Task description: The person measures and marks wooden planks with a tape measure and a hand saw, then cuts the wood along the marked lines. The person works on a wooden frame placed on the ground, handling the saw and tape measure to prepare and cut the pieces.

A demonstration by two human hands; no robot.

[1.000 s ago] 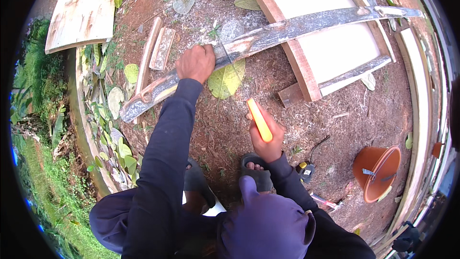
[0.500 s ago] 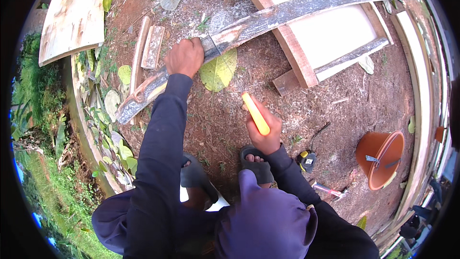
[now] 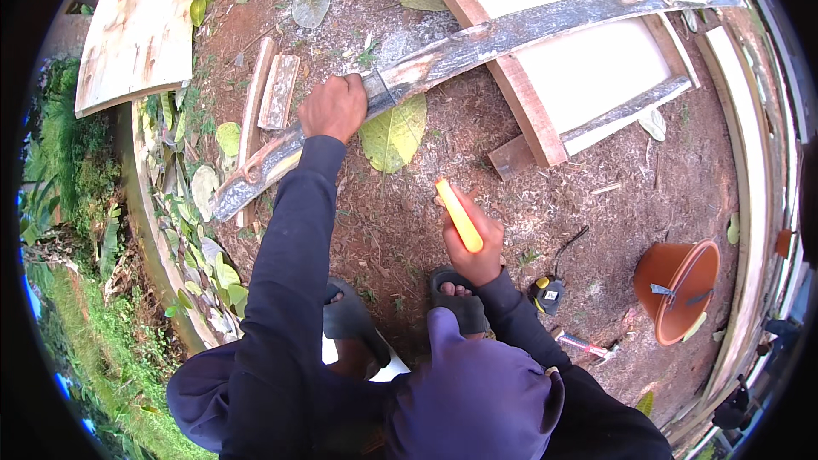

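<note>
My left hand [image 3: 334,108] is closed over a long, narrow, bark-edged wooden plank [image 3: 452,53], pressing it from above. The plank slants from the lower left up to the far right. In my right hand [image 3: 474,238] is a handsaw [image 3: 460,217] by its yellow-orange handle, with the fingers wrapped round it. Its thin blade is seen nearly edge-on and can hardly be made out toward the plank. A dark line crosses the plank just right of my left hand. Under the plank there lies a large yellow-green leaf [image 3: 393,135].
The plank's far part rests across a wooden frame [image 3: 528,111] with a white panel. Two short wood pieces [image 3: 278,92] lie at left, near a pale board [image 3: 141,30]. To my right are a tape measure [image 3: 547,294], a hammer [image 3: 586,345] and an orange-brown bucket [image 3: 652,290].
My right hand and the saw handle have drawn slightly back toward me and to the right. My left hand keeps its hold on the plank; the whole view has shifted a little.
</note>
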